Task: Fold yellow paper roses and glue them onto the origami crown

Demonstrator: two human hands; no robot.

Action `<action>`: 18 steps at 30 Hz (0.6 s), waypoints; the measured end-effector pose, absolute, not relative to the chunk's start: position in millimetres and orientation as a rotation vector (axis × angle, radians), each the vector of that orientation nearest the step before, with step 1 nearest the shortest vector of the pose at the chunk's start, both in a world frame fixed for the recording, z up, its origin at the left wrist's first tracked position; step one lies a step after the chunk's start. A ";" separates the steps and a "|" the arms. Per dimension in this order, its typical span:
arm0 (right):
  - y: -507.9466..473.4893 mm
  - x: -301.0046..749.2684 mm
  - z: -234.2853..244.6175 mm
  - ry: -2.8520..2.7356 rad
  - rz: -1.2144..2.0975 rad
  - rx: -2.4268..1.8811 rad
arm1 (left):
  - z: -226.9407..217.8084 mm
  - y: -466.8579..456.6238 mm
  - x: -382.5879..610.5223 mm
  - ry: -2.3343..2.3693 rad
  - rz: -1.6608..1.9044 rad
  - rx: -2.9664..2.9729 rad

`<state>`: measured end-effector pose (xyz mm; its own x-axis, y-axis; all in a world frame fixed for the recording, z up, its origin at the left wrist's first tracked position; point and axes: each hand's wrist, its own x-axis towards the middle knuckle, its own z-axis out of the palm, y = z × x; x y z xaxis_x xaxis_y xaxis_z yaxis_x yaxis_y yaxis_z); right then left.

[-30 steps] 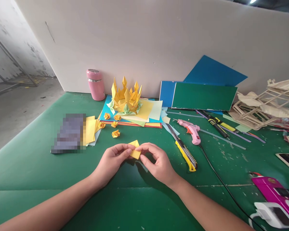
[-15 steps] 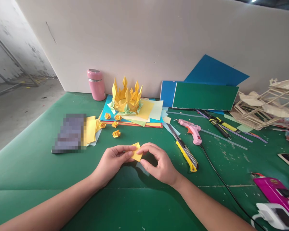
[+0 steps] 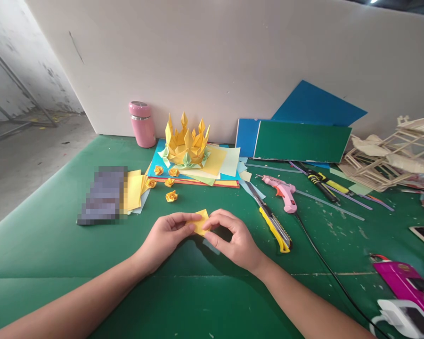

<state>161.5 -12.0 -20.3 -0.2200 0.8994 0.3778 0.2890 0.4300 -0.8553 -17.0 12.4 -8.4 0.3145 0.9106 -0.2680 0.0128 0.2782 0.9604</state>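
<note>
One small yellow paper between the hands: left hand (image 3: 167, 239) pinching it, right hand (image 3: 235, 244) curled nearly closed at its edge, grip unclear! Beyond the fingers, five paper roses (image 3: 171, 196), one crown (image 3: 187, 149); farther, one lidded flask (image 3: 143, 128), contents hidden.

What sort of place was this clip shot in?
Probably a craft workspace or small workshop: a pink glue gun and yellow utility knife lie on the green table, near a folded yellow paper crown.
</note>
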 end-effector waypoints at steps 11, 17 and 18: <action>-10.7 157.8 -23.6 -1.643 0.835 -1.182 | -6.0 8.7 -11.7 1.147 0.771 1.257; -11.9 154.8 -26.7 -1.592 0.849 -1.195 | -7.8 4.5 -8.6 1.077 0.841 1.245; -12.2 154.3 -26.7 -1.583 0.851 -1.193 | -8.2 4.1 -8.2 1.066 0.858 1.247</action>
<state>154.3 -12.2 -26.7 -0.0783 0.9590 0.2722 0.3019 0.2830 -0.9104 -8.2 4.1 -8.2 0.3023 0.9406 -0.1548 0.0501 0.1465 0.9879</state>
